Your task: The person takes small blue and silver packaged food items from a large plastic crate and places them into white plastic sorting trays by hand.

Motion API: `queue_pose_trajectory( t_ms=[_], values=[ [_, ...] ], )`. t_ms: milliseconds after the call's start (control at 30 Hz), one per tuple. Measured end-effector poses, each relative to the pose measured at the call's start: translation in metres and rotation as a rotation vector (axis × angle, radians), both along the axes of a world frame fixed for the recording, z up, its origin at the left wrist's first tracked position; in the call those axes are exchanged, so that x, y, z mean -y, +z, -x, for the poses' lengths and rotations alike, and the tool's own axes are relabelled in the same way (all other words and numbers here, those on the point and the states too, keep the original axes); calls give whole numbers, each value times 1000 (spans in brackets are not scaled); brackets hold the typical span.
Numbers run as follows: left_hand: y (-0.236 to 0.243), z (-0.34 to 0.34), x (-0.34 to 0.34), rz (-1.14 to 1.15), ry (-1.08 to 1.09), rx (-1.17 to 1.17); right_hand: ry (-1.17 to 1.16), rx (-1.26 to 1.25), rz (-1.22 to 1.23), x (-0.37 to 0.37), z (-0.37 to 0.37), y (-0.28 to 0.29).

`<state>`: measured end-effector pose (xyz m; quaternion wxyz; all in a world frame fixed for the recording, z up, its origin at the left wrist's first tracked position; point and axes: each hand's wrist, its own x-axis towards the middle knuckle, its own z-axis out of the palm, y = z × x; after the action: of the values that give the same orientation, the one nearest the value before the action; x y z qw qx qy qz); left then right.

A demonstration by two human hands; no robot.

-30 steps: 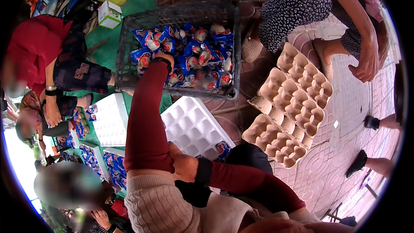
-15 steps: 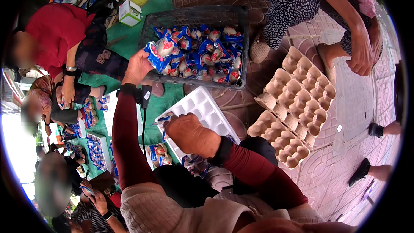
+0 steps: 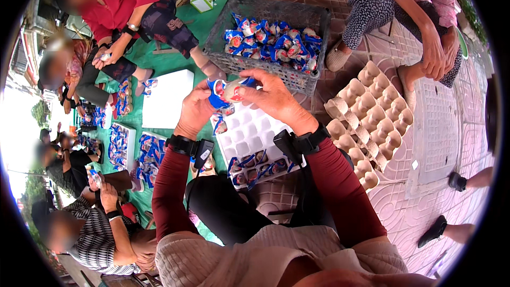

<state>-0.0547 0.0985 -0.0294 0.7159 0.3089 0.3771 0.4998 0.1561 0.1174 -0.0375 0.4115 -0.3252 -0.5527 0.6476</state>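
Note:
Between my two hands is an egg in a blue, red and clear plastic wrapper (image 3: 231, 91). My left hand (image 3: 195, 110) pinches its left side, and the fingers of my right hand (image 3: 277, 103) close on its right side. Beneath them lies a white tray (image 3: 249, 126) with rows of hollows. Its near rows hold several wrapped eggs (image 3: 260, 167). Another wrapped egg (image 3: 220, 125) shows at the tray's left edge, just under my left hand. A black plastic crate (image 3: 217, 42) beyond my hands holds a heap of wrapped eggs (image 3: 273, 42).
Brown pulp egg trays (image 3: 372, 111) lie on the paving at right. A white board (image 3: 167, 98) rests on the green mat (image 3: 212, 143) at left, near more filled trays (image 3: 122, 146). People sit along the left; another person (image 3: 404, 26) sits at far right.
My left hand has come back from the crate with a wrapped egg. My right hand has risen from the white tray to meet it. The view has shifted left.

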Motion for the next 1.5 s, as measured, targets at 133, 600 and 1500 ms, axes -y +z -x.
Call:
queue_pose_trajectory(
  t_ms=[133, 600, 1500],
  values=[
    [8, -25, 41, -64, 28, -187, 38, -24, 129, 27, 1, 11],
    [-68, -8, 47, 363, 224, 193, -157, 34, 278, 36, -42, 0],
    [-275, 75, 112, 2, 242, -1878, 581, 877, -900, 140, 37, -27]
  ],
)
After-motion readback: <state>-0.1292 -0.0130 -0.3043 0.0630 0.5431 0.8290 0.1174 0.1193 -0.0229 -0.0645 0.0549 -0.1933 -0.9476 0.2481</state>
